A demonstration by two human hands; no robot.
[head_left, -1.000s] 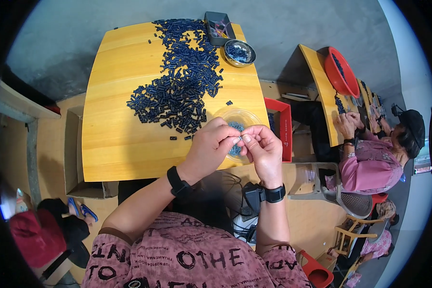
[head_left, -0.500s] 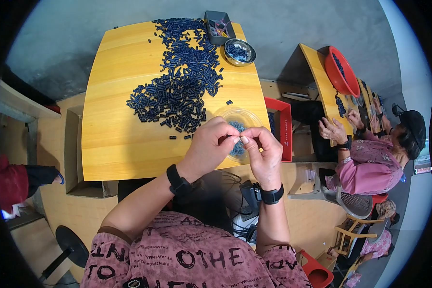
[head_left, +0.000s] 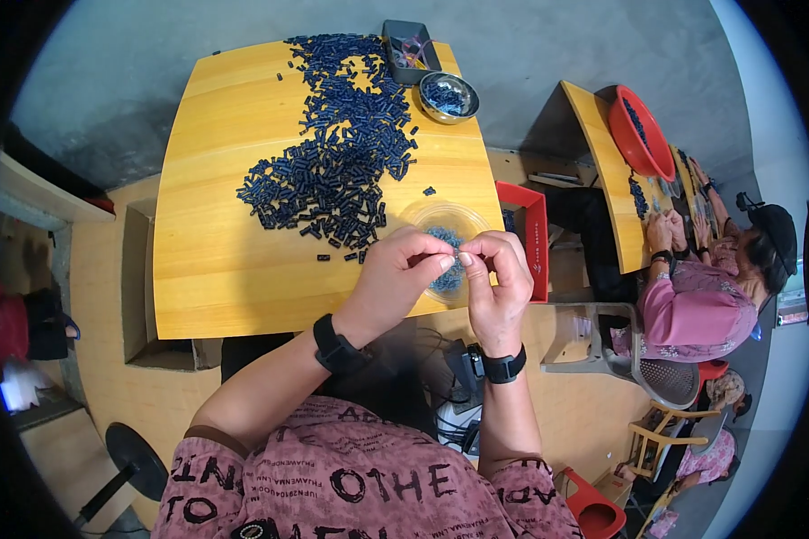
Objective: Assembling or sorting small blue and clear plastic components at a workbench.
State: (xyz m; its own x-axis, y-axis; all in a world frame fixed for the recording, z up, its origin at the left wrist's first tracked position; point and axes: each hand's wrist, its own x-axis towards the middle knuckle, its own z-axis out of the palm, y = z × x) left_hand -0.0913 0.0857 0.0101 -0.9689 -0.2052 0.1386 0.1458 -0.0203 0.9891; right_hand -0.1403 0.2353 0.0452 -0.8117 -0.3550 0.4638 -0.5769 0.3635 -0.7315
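My left hand (head_left: 394, 280) and my right hand (head_left: 499, 292) meet fingertip to fingertip over a clear round tub (head_left: 412, 214) at the table's near right. Thumb and forefinger are pinched on each; something tiny seems to sit between them, too small to name. Small light-blue pieces (head_left: 444, 280) lie in the tub, partly hidden by my hands. Beyond my left hand spreads a long heap of short dark-blue cylindrical pieces (head_left: 319, 184) on the wooden table (head_left: 216, 198). One loose dark piece (head_left: 430, 190) rests near the tub's far side.
At the far right stand a metal bowl (head_left: 458, 115) of dark pieces and a grey bin (head_left: 404, 74). A red crate (head_left: 536, 234) sits beside the table's right edge. Further right, a co-worker (head_left: 701, 305) works by a red basin (head_left: 661, 162). A cardboard box (head_left: 139, 310) is at left.
My fingertips have parted slightly, still pinched over the tub. The co-worker's hands have come together. A person at the far left has shifted further left.
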